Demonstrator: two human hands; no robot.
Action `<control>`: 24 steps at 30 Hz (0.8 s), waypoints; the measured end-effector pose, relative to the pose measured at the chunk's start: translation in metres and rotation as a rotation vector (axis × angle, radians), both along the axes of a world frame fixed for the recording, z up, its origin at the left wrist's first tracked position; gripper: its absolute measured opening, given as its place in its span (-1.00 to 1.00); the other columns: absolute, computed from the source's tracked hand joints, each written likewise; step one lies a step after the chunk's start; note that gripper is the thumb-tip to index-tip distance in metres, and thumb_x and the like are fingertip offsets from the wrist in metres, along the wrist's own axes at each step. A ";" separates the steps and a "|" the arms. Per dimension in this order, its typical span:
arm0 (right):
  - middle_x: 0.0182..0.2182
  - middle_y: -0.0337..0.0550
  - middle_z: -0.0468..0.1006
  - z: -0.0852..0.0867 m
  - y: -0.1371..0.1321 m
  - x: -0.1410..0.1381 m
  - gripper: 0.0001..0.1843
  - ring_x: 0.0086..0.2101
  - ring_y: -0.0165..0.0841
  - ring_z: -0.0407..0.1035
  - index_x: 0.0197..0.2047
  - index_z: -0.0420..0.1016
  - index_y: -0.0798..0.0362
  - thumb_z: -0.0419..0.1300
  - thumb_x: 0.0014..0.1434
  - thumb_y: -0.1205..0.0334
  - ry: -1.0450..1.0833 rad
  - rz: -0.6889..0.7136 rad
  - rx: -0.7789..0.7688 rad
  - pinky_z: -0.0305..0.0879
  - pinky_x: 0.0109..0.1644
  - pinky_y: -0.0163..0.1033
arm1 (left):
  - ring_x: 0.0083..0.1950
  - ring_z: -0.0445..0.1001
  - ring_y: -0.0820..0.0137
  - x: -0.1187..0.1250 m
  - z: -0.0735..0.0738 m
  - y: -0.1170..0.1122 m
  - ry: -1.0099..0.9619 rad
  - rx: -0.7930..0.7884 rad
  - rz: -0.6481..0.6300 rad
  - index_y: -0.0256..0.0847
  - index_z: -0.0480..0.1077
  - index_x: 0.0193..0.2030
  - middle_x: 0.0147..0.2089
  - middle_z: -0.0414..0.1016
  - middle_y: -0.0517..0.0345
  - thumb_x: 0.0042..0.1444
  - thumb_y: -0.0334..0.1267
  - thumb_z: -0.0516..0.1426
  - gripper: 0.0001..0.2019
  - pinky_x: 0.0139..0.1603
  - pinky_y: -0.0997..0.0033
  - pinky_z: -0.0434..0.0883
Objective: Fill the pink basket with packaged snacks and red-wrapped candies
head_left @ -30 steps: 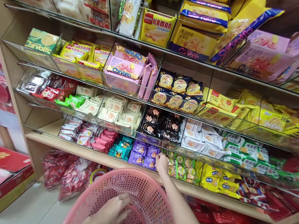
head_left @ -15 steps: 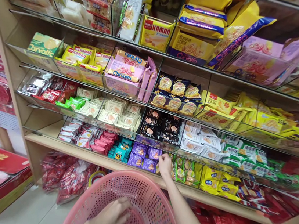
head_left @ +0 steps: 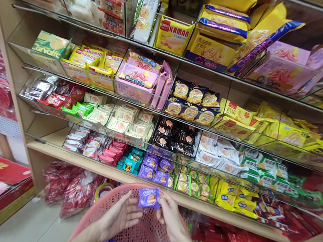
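Open room is noted above the pink basket (head_left: pixel 147 241), partly taken by the left hand (head_left: pixel 119 217), right hand (head_left: pixel 170 218) and the held purple packet (head_left: pixel 148 197). Entry to the far bottom shelf (head_left: pixel 77 161) is narrowed by the clear tier (head_left: pixel 174 155) overhead; red bags (head_left: pixel 79 191) are stacked low left.

Head camera, close, facing down-forward at snack shelves (head_left: pixel 164 97).

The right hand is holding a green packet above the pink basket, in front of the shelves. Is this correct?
Not quite. The head view shows that the packet is purple, not green. The right hand does hold it above the pink basket, in front of the shelves.
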State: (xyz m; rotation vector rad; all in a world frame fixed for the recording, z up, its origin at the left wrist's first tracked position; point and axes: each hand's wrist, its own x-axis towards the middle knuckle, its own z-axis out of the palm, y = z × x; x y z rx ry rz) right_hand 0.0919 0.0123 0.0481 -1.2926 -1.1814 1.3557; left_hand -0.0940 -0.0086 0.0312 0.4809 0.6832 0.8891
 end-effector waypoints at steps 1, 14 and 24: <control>-0.80 -0.45 0.22 -0.003 -0.005 -0.009 -0.78 -0.76 -0.56 0.06 -0.47 0.19 0.01 0.07 -0.01 0.04 0.015 0.050 -0.028 -0.15 -0.70 -0.46 | -0.13 0.51 0.31 -0.001 0.003 -0.002 -0.045 -0.011 -0.021 -0.24 0.33 -0.07 -0.07 0.49 -0.04 0.03 0.13 0.05 -0.51 -0.06 0.32 0.39; -0.68 -0.34 0.39 0.001 0.056 -0.042 -0.75 -0.76 -0.53 0.20 -0.50 0.32 0.06 0.09 0.02 0.05 -0.288 0.050 0.176 0.01 -0.68 -0.42 | -0.20 0.55 0.34 -0.013 -0.010 0.005 -0.005 -0.168 0.325 -0.34 0.35 -0.05 -0.13 0.55 -0.06 0.02 -0.32 0.19 -0.67 -0.24 0.45 0.52; -0.41 -0.07 0.56 0.021 0.161 -0.028 -0.73 -0.61 -0.40 0.36 -0.37 0.45 0.10 0.08 0.04 0.06 -0.438 -0.393 0.215 0.23 -0.46 -0.31 | -0.19 0.55 0.26 -0.011 -0.012 0.001 0.021 -0.210 0.268 -0.36 0.35 -0.07 -0.10 0.54 -0.11 -0.01 -0.27 0.22 -0.65 -0.33 0.49 0.53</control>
